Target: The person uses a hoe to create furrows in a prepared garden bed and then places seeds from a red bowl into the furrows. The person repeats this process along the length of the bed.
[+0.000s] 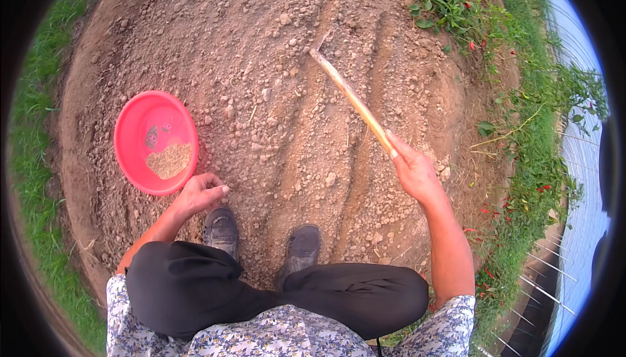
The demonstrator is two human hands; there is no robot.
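Observation:
My right hand [415, 171] grips the lower end of a hand hoe's wooden handle [354, 98]. The hoe reaches up and to the left, and its small metal blade [321, 40] rests at the soil in a shallow furrow. My left hand [201, 193] hovers by the near right rim of a pinkish-red plastic basin [126, 161], with its fingers curled and the thumb alongside them. Whether anything is inside those fingers is hidden. In the basin lies a small heap of pale, seed-like grains [170, 161], next to a printed cartoon picture on the bottom.
Cloddy brown soil [234, 63] spreads ahead, with another furrow [379, 58] to the right. Pepper plants [450, 0] with red fruit line the right side, beside blue sheeting [579, 161]. Grass [41, 151] borders the left. My dark shoes [302, 249] stand on the soil.

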